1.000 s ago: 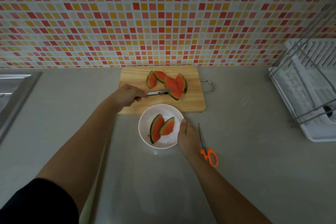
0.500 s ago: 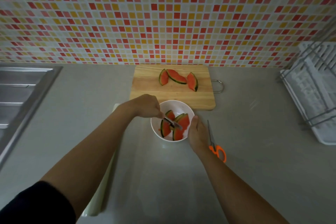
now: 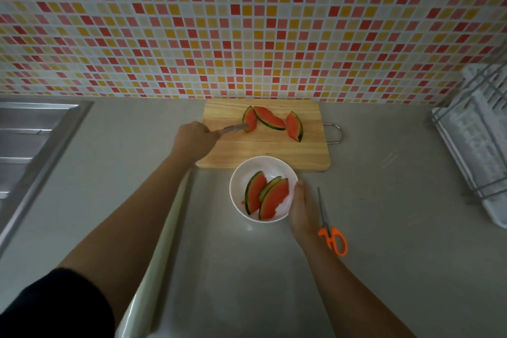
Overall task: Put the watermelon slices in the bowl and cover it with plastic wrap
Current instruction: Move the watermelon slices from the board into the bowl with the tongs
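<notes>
**Reaching for the Next Slice**

The fingers [image 3: 210, 132] of the left hand [image 3: 193, 140] are curling tightly round a metal utensil [image 3: 233, 128]. Its tip is touching the leftmost of three watermelon slices [image 3: 270, 119] on the cutting board [image 3: 247, 152], probably to lift it. The right hand [image 3: 301, 207] is gripping the bowl [image 3: 255, 167] at its rim, steadying it on the counter [image 3: 384, 228]. Three more slices [image 3: 264, 196] are lying inside.
</notes>
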Demonstrator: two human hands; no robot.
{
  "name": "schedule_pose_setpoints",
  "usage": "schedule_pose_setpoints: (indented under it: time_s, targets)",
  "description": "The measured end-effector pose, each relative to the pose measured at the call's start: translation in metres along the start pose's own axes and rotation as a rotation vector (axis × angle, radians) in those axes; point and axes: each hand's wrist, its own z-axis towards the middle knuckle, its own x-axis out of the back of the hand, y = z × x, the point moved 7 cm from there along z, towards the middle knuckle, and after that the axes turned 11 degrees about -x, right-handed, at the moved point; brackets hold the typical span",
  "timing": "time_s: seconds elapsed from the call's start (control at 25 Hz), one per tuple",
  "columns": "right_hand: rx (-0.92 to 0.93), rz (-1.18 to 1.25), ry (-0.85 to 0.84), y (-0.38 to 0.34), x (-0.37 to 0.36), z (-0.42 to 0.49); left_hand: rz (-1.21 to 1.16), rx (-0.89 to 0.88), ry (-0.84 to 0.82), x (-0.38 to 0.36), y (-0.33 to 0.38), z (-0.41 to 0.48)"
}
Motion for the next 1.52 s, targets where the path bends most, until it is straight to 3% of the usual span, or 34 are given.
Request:
schedule_pose_setpoints:
  time_s: [0.08, 0.24, 0.36, 0.68, 0.96, 1.12, 1.2, 1.28, 1.4, 1.52]
  targets:
    - [0.002, -0.005, 0.009, 0.0, -0.001, 0.0, -0.15, 0.118, 0.007, -0.029, -0.011, 0.005]
    - [0.012, -0.023, 0.04, 0.001, 0.001, 0.004, -0.855, 0.445, -0.046, -0.078, -0.029, 0.012]
    - [0.027, -0.026, 0.049, -0.001, 0.004, 0.005, -1.0, 0.515, -0.077, -0.09, -0.028, 0.017]
    - [0.069, -0.031, 0.057, -0.002, 0.007, 0.007, -0.849, 0.423, 0.056, -0.08, -0.031, 0.028]
    - [0.112, -0.049, 0.066, -0.003, 0.007, 0.007, -0.795, 0.434, 0.055, -0.086, -0.022, 0.032]
    - [0.115, -0.045, 0.042, -0.003, 0.007, 0.009, -0.797, 0.345, 0.097, -0.062, -0.024, 0.022]
    - [0.093, -0.06, 0.028, -0.001, 0.005, 0.009, -0.833, 0.203, 0.017, -0.042, -0.027, 0.01]
    - [0.08, -0.075, 0.023, -0.001, 0.003, 0.007, -0.793, 0.048, -0.182, -0.028, -0.02, -0.009]
    - [0.095, -0.086, 0.017, -0.004, 0.004, 0.003, -0.477, -0.098, -0.422, -0.017, -0.002, -0.039]
    - [0.117, -0.07, 0.018, -0.006, 0.003, 0.001, -0.133, -0.212, -0.455, -0.019, 0.013, -0.041]
